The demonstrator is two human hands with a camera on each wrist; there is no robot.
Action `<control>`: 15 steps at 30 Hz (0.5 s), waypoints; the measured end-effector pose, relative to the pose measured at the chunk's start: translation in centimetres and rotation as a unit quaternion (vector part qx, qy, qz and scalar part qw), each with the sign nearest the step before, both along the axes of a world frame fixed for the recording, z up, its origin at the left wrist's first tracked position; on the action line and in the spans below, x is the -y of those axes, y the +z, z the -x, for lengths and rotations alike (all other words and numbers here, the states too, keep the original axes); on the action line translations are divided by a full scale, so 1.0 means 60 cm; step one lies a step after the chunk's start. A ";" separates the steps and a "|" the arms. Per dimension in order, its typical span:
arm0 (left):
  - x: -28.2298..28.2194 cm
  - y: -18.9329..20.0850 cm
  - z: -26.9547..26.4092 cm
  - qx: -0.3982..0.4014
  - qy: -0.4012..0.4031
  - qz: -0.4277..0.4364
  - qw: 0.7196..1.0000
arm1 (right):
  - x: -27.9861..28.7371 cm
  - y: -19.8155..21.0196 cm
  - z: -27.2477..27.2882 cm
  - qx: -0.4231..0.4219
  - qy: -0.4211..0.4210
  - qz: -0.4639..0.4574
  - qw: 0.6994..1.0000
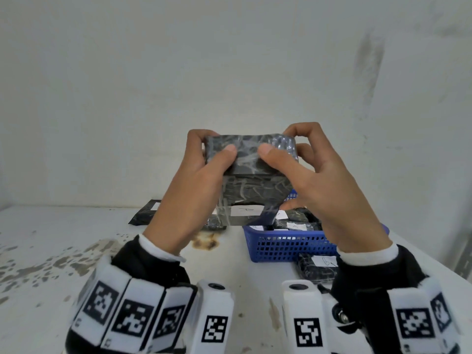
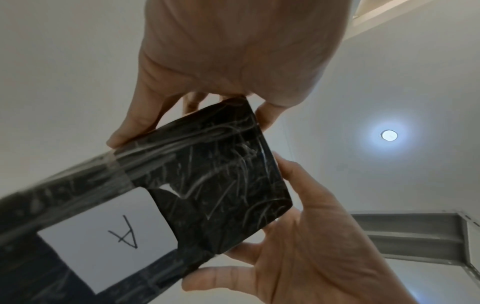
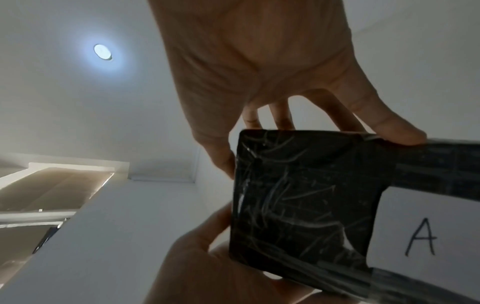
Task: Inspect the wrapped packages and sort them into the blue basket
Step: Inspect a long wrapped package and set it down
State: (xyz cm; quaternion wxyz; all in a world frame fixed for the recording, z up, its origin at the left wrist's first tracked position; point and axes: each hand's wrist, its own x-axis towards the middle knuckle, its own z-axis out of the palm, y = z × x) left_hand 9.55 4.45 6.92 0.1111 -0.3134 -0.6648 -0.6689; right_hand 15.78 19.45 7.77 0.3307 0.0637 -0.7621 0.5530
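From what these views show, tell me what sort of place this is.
Probably a bare sorting or packing workroom: a stained white worktable, a blue perforated plastic basket of lettered black wrapped packages, plain white walls, and a grey metal ceiling beam.

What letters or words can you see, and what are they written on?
"A": handwritten on the white label of the black wrapped package that the left hand and right hand hold.
"B", probably: on the label of the package beside the blue basket, partly hidden.
Labels on the packages in the basket: too small to read.
The wrist-band squares are coded patterns, not text.
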 end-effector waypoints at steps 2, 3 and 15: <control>0.002 0.002 -0.006 -0.020 -0.033 0.011 0.999 | 0.000 -0.001 0.003 -0.008 -0.009 -0.001 1.000; 0.004 0.002 -0.008 -0.032 -0.054 0.028 0.998 | 0.001 -0.001 0.005 -0.009 -0.014 0.001 1.000; 0.040 0.009 0.027 0.022 0.011 -0.100 0.995 | -0.018 -0.003 0.013 0.023 -0.092 -0.033 0.995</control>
